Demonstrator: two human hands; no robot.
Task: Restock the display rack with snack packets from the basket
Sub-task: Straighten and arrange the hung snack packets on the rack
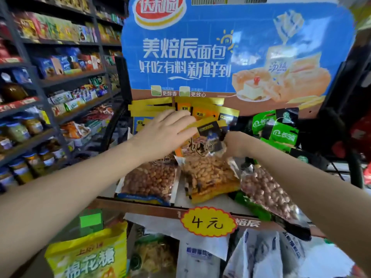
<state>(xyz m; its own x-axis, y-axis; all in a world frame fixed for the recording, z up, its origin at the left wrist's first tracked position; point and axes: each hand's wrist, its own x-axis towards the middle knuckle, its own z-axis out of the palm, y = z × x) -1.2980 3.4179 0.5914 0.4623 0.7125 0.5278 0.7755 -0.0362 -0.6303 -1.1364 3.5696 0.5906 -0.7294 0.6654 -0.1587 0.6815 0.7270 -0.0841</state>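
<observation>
A cardboard display rack (140,207) with a blue header board stands in front of me. On its top shelf lie several peanut packets. My right hand (233,145) grips the upper right side of an orange-and-black peanut packet (208,173) at the shelf's middle. My left hand (168,131), fingers straight, presses flat on the yellow tops of the packets (152,111) stacked at the back. A blue-edged peanut packet (149,181) lies to the left, a green-edged one (267,193) to the right. No basket is in view.
A yellow price tag (207,221) hangs on the shelf's front lip. Below are a yellow marshmallow bag (88,255) and white packets (200,255). Green packets (279,129) hang at the right. Store shelving (50,81) full of goods runs along the left.
</observation>
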